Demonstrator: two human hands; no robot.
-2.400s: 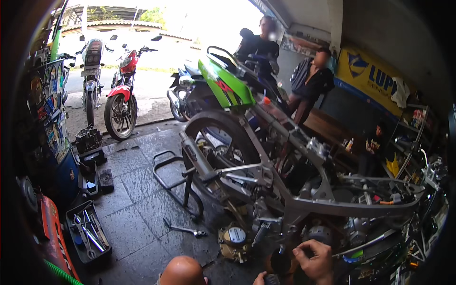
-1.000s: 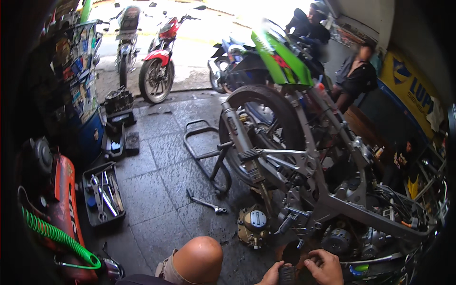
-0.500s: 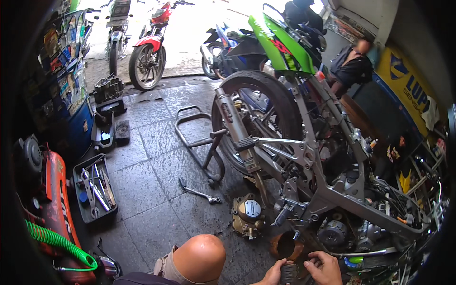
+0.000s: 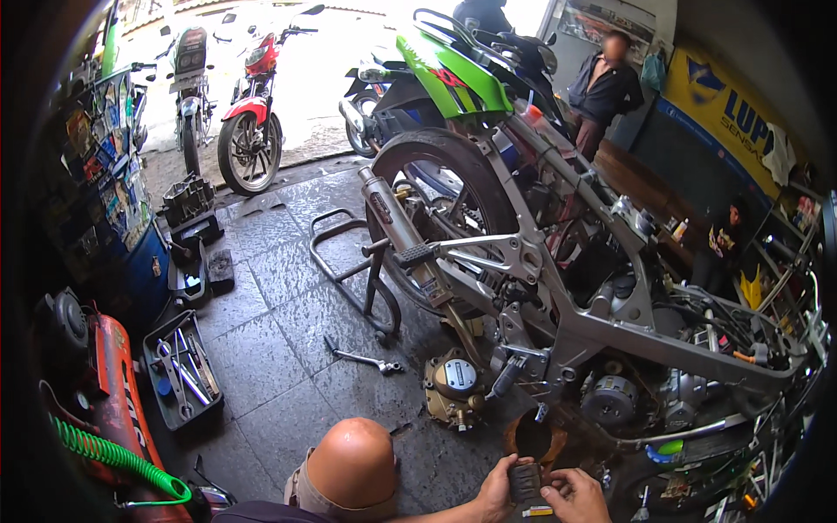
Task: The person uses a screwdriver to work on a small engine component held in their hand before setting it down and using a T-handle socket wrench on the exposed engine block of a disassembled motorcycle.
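Observation:
My left hand (image 4: 497, 490) grips a dark grey ribbed part (image 4: 525, 482) low in the view, its thumb along the top edge. My right hand (image 4: 579, 499) is closed in a pinch against the part's right side; whatever lies between its fingertips is too small to make out. Below the part shows a small yellow and white piece (image 4: 538, 512). Just beyond my hands stands a rusty brown round container (image 4: 551, 444) with a dark inside. A gold engine cover (image 4: 443, 403) lies on the floor to its left, and a kick-start lever (image 4: 366, 358) lies farther left.
A partly stripped motorcycle frame (image 4: 575, 327) fills the right side, with a tubular stand (image 4: 373, 296) by its rear wheel. At left are a grey tool tray (image 4: 184, 423), a red compressor (image 4: 122, 392) and a green coiled hose (image 4: 118, 459). A person (image 4: 602, 87) stands at the back.
The view has shifted, and both hands now appear slightly higher and farther left. The ribbed part stays in my left hand, with my right hand now closer against it.

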